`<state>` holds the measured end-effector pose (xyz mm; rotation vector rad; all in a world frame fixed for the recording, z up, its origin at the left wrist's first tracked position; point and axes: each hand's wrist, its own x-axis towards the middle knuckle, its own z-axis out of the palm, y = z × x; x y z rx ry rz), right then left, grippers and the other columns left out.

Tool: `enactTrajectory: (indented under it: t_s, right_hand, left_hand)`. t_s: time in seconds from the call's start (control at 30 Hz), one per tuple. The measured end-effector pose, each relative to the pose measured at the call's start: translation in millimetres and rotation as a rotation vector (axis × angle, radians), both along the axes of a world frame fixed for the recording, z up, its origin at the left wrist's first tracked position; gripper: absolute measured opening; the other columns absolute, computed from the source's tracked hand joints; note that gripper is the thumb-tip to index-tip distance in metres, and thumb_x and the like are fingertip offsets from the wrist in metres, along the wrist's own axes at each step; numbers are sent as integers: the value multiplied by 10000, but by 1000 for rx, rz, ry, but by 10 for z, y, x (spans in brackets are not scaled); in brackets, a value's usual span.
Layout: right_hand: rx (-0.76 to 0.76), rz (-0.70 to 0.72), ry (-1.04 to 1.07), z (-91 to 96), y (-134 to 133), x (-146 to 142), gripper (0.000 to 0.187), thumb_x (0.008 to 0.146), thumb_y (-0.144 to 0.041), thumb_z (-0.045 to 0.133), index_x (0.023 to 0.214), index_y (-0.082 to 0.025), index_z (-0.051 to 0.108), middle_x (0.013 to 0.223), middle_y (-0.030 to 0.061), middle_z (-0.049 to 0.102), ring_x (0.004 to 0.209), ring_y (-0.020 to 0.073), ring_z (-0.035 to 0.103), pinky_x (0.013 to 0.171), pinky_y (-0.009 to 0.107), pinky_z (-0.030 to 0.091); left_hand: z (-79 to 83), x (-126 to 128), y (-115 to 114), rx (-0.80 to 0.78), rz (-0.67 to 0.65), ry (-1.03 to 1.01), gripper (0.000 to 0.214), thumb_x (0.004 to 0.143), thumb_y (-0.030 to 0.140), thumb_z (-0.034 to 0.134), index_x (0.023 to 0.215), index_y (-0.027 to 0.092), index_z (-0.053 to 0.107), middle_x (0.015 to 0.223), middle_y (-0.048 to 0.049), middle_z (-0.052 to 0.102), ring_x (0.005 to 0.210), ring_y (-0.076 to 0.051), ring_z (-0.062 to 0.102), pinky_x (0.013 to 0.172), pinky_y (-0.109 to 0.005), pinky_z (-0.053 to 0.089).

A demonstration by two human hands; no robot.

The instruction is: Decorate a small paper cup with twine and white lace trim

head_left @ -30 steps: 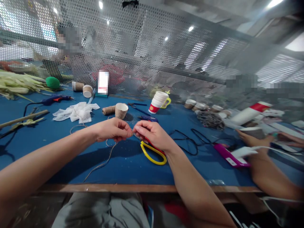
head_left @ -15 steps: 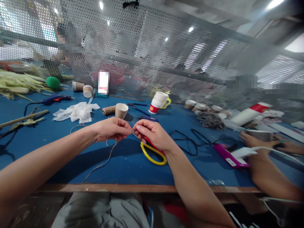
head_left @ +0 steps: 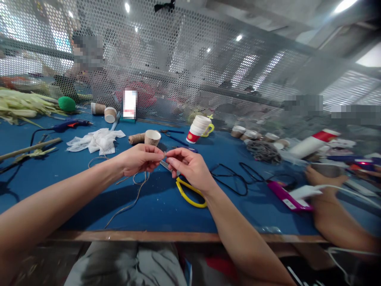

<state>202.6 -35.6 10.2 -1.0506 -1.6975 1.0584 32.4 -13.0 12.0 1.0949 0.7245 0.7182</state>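
My left hand (head_left: 141, 159) is closed in a pinch, its fingertips on a tiny bit of what looks like twine. Against them, the thumb and forefinger of my right hand (head_left: 190, 165) pinch the same small piece. Below my left hand, loose twine (head_left: 138, 200) loops over the blue table. Scissors with yellow handles (head_left: 190, 196) lie under my right hand, their blades partly showing between the hands. Just beyond the hands stand a twine-wrapped paper cup (head_left: 152, 138) and a spool of twine (head_left: 137, 139) lying on its side.
White tissue (head_left: 99, 141), a blue glue gun (head_left: 70, 124) and pale husks (head_left: 26, 104) lie left. Stacked paper cups (head_left: 199, 129) stand at the back. A black cable (head_left: 230, 178) and purple power strip (head_left: 288, 196) are right, beside another person's hand (head_left: 324, 178) holding a grey cup.
My hands have risen slightly and shifted a little, still pinching fingertip to fingertip; more of the scissor blades shows. At right, the other person's second hand has moved away and a glue gun shows there.
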Motion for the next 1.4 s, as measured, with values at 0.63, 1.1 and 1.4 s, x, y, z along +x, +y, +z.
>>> enactTrajectory:
  t_s: [0.63,1.1,1.4]
  right_hand:
    - [10,-31,31,-10,-5,-20,181,700,-278,614,799,-128,602,617,-3,589,454,70,526,412,205,464]
    - [57,23,-58,-13,-19,0,150,667,-269,638,733,-159,559,614,-30,540,454,60,495,428,201,461]
    - [63,58,-71,20,-50,1,119,678,-236,634,723,-164,550,592,-41,527,440,56,495,425,193,443]
  left_hand:
    - [-7,12,-19,97,0,54,174,686,221,626,645,119,491,491,42,495,423,-32,420,429,-173,272]
    - [-33,-25,17,96,-97,85,200,649,220,674,651,110,507,506,38,521,449,-38,452,420,-164,295]
    - [-10,-33,7,145,-110,118,183,677,214,650,669,118,495,538,20,574,428,-37,467,387,-153,309]
